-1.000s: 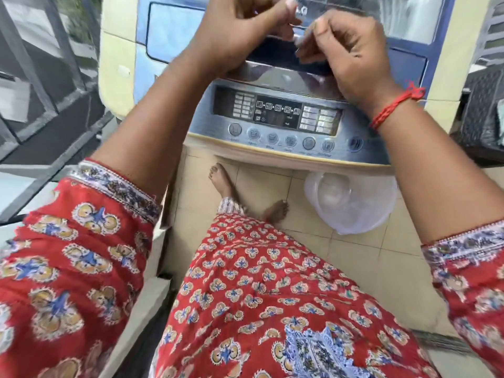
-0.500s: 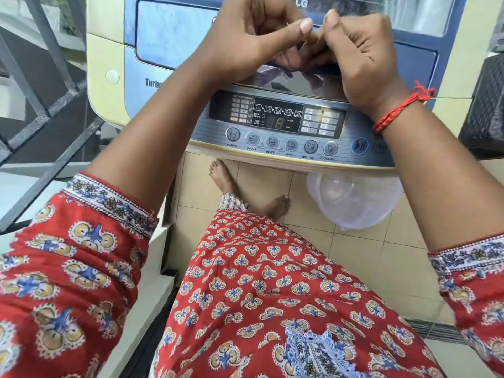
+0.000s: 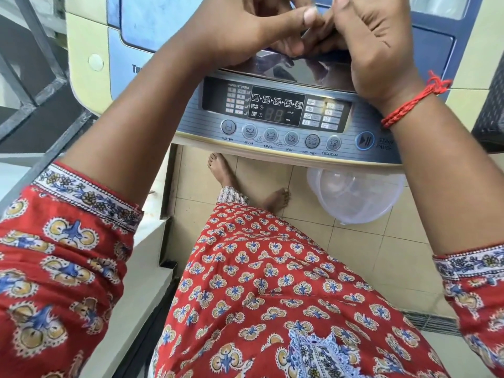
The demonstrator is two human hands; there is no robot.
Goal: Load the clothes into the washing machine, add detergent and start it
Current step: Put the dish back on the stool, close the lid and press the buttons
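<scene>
A cream and blue top-load washing machine (image 3: pixel 90 85) stands in front of me with its blue lid (image 3: pixel 152 25) down. Its control panel (image 3: pixel 275 105) faces me, the display is dim, and the start/pause button (image 3: pixel 365 140) sits at the right. My left hand (image 3: pixel 245 25) and my right hand (image 3: pixel 381 50) meet above the lid's front edge. Their fingers are curled and the fingertips press together. Whether something small is pinched between them is hidden. No clothes or detergent are in view.
A clear plastic bowl (image 3: pixel 354 195) lies on the tiled floor below the panel, beside my bare feet (image 3: pixel 221 170). A grey metal railing (image 3: pixel 32 77) runs along the left, a dark woven object (image 3: pixel 491 105) stands at the right edge, and a floor grate (image 3: pixel 431 323) lies lower right.
My right hand has closed in on the left until the fingertips touch. The view has shifted so the panel sits lower and larger in frame.
</scene>
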